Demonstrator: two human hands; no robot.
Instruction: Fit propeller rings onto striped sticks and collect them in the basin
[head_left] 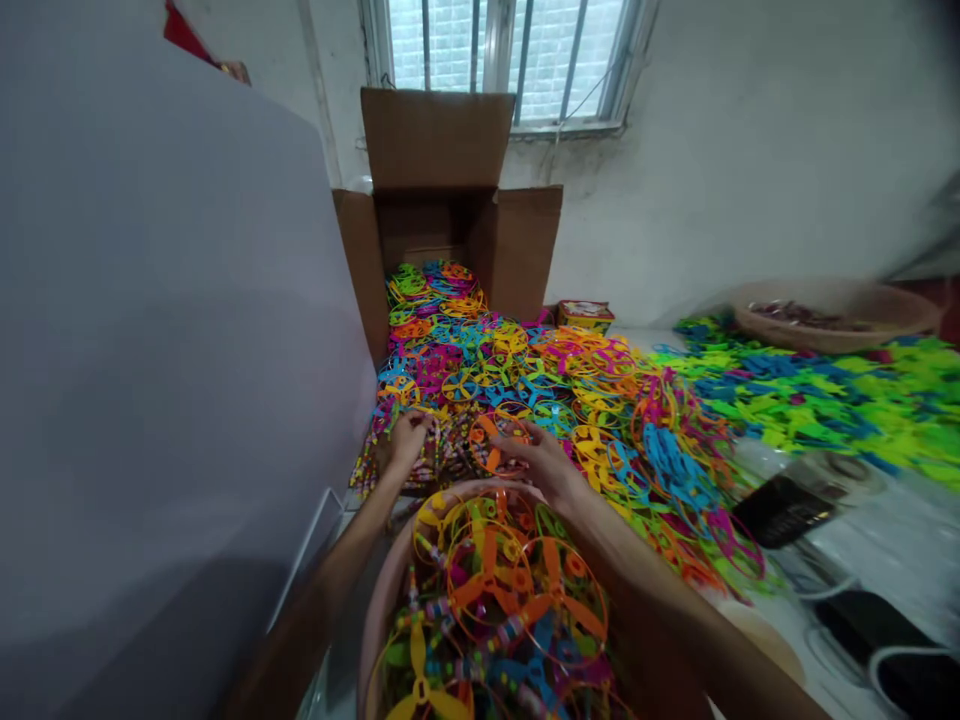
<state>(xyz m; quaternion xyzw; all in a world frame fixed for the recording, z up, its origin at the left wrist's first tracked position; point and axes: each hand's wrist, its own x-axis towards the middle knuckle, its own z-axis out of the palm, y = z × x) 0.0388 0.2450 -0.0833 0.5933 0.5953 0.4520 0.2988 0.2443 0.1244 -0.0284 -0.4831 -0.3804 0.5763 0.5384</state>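
My right hand point(541, 460) grips an orange ringed propeller point(492, 447) by its edge, thumb and fingers closed on it. My left hand point(407, 440) is at a pile of thin striped sticks point(450, 450), its fingers pinched together. What it holds, if anything, is too small to make out. Below both hands stands a pink tub point(381, 600) filled with ringed propellers and striped sticks. On top in it lie orange propellers point(489, 573) and a yellow propeller point(420, 685).
Heaped ringed propellers point(517, 350) spill from an open cardboard box point(435, 140) across the tabletop. A whitish panel point(187, 350) borders the left. Green and blue pieces point(817, 400) lie at right by a shallow basin point(840, 340). A dark-labelled cup point(802, 500) and black device point(892, 640) sit nearer.
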